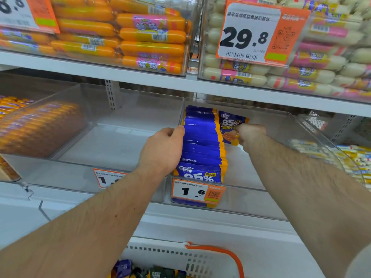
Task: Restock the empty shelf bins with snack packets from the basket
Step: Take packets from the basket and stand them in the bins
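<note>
A row of blue and yellow snack packets [202, 143] stands on edge along the left side of a clear shelf bin [281, 137]. My left hand [162, 151] presses against the left side of the row, thumb on top of the packets. My right hand [251, 135] pinches a single blue packet [230, 125] marked 85% just right of the row, inside the same bin. The bin to the left [112, 141] holds nothing. A white basket with an orange handle [200, 259] sits at the bottom edge, with several packets [124, 267] in it.
The upper shelf carries bins of orange sausages [128, 35] and pale sausages [301, 77], with a 29.8 price tag [251, 33]. Price tags reading 1.6 [195, 192] hang on the bin fronts. More sausage bins stand at the far left [38, 125] and far right [353, 159].
</note>
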A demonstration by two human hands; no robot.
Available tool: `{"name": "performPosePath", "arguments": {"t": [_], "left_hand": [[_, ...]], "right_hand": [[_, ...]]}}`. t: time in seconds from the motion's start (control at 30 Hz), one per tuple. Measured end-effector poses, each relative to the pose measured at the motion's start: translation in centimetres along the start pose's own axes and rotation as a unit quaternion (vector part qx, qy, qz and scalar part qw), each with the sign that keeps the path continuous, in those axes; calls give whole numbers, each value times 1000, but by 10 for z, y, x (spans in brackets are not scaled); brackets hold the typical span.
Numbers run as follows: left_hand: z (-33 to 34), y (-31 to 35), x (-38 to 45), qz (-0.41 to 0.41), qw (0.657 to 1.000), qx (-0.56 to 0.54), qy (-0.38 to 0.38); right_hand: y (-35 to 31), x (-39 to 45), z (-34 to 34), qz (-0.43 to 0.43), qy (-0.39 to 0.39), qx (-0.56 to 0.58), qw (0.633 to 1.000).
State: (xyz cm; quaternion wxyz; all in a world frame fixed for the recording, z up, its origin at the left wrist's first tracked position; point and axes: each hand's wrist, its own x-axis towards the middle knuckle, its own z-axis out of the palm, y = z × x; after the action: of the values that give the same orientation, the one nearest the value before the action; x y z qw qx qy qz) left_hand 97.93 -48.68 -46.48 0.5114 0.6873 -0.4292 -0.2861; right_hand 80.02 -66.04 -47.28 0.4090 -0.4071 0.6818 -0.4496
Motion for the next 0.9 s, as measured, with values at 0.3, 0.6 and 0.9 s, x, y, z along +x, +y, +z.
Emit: {"name": "performPosePath", "arguments": {"t": [0.3, 0.6, 0.9], "left_hand": [[-2, 5, -6, 0, 1000, 10, -6], [-17, 19, -21, 34, 999, 20, 33], [-83, -49, -118, 99, 986, 69, -113]], "right_hand": [[-1, -19, -7, 5, -7, 11, 1000], [-10, -113, -29, -176, 42, -33, 983], [89, -256, -16, -480, -144, -79, 862]]}}
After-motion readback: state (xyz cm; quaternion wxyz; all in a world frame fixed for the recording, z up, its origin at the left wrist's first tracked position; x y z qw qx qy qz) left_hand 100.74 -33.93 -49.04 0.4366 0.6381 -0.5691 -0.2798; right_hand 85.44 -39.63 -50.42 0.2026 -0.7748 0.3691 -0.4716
